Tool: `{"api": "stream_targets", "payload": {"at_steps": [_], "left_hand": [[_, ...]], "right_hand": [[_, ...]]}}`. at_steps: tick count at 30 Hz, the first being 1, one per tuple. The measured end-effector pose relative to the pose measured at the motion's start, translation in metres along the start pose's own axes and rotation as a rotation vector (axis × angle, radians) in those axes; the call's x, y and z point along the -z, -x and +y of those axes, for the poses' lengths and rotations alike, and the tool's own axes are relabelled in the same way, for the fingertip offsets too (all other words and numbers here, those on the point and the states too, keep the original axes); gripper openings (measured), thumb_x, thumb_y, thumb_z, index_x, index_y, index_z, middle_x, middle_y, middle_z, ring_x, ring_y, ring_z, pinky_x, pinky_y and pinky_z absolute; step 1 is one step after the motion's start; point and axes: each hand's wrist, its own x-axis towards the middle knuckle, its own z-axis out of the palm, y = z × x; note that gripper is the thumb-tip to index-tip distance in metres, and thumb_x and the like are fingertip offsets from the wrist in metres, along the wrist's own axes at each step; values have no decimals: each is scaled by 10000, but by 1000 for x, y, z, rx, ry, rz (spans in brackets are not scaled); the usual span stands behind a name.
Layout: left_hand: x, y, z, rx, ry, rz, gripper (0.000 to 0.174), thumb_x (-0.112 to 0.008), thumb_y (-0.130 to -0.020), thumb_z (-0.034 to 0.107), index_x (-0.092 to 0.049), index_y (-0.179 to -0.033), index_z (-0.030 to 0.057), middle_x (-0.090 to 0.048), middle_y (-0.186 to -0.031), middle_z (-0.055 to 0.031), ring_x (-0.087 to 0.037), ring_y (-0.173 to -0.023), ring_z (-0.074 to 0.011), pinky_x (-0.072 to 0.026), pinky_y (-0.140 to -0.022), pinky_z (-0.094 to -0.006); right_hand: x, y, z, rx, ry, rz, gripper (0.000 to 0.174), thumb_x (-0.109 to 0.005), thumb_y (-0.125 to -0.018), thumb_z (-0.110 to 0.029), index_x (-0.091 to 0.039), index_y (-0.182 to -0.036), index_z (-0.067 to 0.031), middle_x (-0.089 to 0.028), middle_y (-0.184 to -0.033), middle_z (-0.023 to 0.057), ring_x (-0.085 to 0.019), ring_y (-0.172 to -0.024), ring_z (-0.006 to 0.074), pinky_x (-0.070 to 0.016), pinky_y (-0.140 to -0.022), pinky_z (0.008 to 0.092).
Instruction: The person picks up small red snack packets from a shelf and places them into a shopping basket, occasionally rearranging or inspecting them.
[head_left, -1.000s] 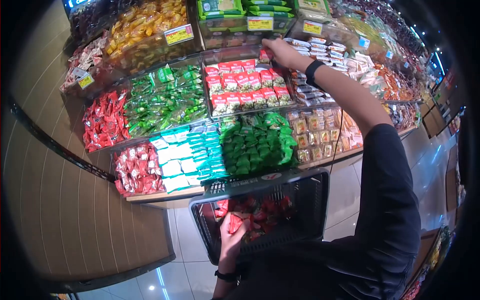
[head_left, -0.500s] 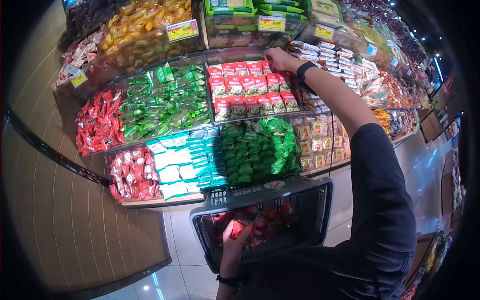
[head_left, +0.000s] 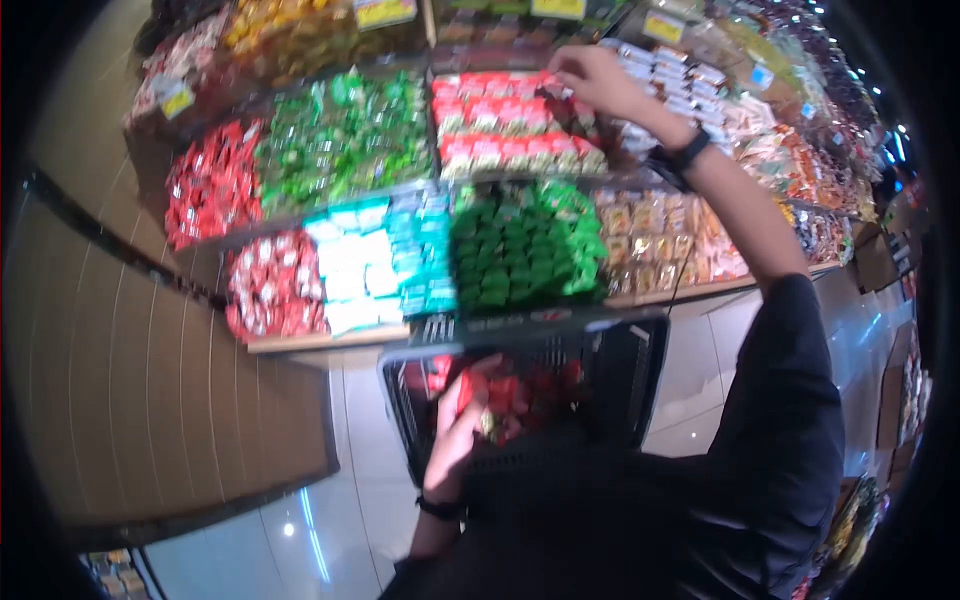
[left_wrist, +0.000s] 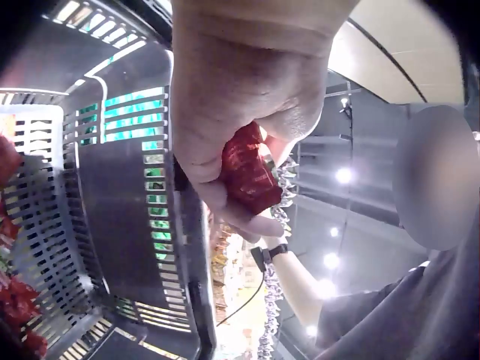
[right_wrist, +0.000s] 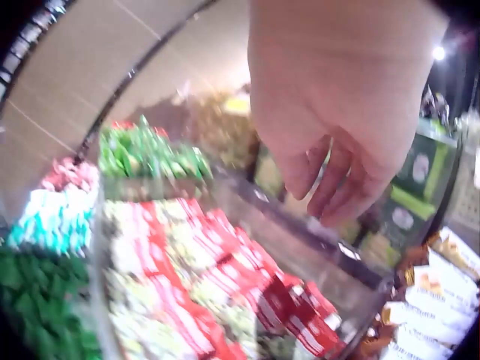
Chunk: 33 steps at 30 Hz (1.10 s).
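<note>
My left hand (head_left: 452,440) grips a small red packet (left_wrist: 253,169) over the black shopping basket (head_left: 652,385). Curled fingers cover part of that packet in the left wrist view. More red packets (head_left: 540,385) lie inside the basket. My right hand (right_wrist: 341,127) hovers over the back right of a display compartment with rows of red-and-white snack packets (right_wrist: 217,262). Its fingers hang loosely bent, with nothing visible between them. In the head view this hand (head_left: 597,82) overlaps the end of the back row.
Green packets (head_left: 350,130) fill the compartment to the left. Dark green packets (head_left: 520,250) and teal ones (head_left: 425,240) lie in front. White-wrapped snacks (right_wrist: 427,322) sit to the right. Clear compartment walls (right_wrist: 300,225) stand between goods. A wooden ledge (head_left: 330,342) edges the display.
The display has shifted upward in the head view. My right hand, at the back row with a red packet at its fingertips a second ago, has come away without it. My left hand keeps its packet.
</note>
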Motion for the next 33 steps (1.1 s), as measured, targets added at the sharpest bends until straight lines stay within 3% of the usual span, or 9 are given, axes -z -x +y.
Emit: {"api": "stream_targets", "payload": {"at_steps": [2,7,12,19,22,25,27,30,33], "left_hand": [[-10,4,9,-56,-20,18,453,-539,-1059,186,-448,-1465,8,-684,-1139,-151,-718,-765,-214,-584,-650,-338],[-39,-3,25,-347,-411,141,447,-613,-965,-5,-490,-1393,30,-659,-1149,-95,-646,-1038,-133,-513,-893,-274],[-63,4,23,-347,-330,121,301,-625,-975,12,-555,-1267,16,-675,-1084,-62,-644,-982,-114,-519,-870,-271],[-82,11,22,-243,-171,132,123,-566,-1027,54,-627,-1116,-6,-677,-950,-46,-607,-824,-74,-485,-744,-225],[-66,12,7,-444,-488,233,108,-563,-1027,41,-649,-1026,-25,-651,-868,-28,-539,-737,-57,-434,-669,-219],[-53,14,1,-534,-619,288,241,-525,-1069,163,-651,-1081,-42,-675,-856,-58,-637,-725,-96,-517,-610,-232],[-60,13,6,-426,-366,264,265,-515,-1071,187,-639,-1126,-41,-676,-850,-68,-652,-704,-117,-529,-587,-245],[-71,19,22,-140,-1,186,324,-491,-1066,230,-604,-1223,-30,-686,-849,-106,-690,-658,-173,-557,-529,-282],[-77,21,24,-114,-57,106,255,-672,-933,-5,-631,-1183,-28,-715,-954,-96,-710,-749,-144,-579,-623,-250]], "right_hand": [[34,44,-83,-161,-385,-216,206,-640,-1006,-180,-668,-1070,14,-706,-926,38,-656,-864,106,-536,-783,286],[66,175,-257,-426,-730,-491,284,-739,-946,-220,-661,-1144,-31,-689,-936,37,-641,-795,87,-527,-676,254],[32,242,-292,-647,-1023,-383,399,-829,-880,-268,-634,-1110,-7,-673,-838,28,-637,-718,60,-511,-626,233],[24,258,-295,-737,-1376,-182,132,-714,-963,-77,-624,-1015,3,-676,-826,35,-666,-719,68,-535,-646,227],[34,258,-299,-696,-1363,-230,84,-669,-987,-48,-617,-1021,8,-681,-831,39,-672,-728,67,-539,-654,224],[45,259,-301,-630,-1239,-196,74,-666,-943,24,-624,-999,2,-675,-1042,95,-704,-885,161,-572,-702,286],[45,262,-292,73,-495,37,155,-690,-905,-7,-613,-1039,-18,-701,-1084,133,-725,-935,241,-612,-754,343],[46,259,-278,438,-227,57,229,-719,-829,-22,-621,-1035,-24,-655,-1234,176,-693,-1062,327,-616,-843,398],[45,263,-266,477,-205,-26,319,-728,-800,-22,-615,-1098,-22,-637,-1272,187,-680,-1080,344,-605,-880,388]]}}
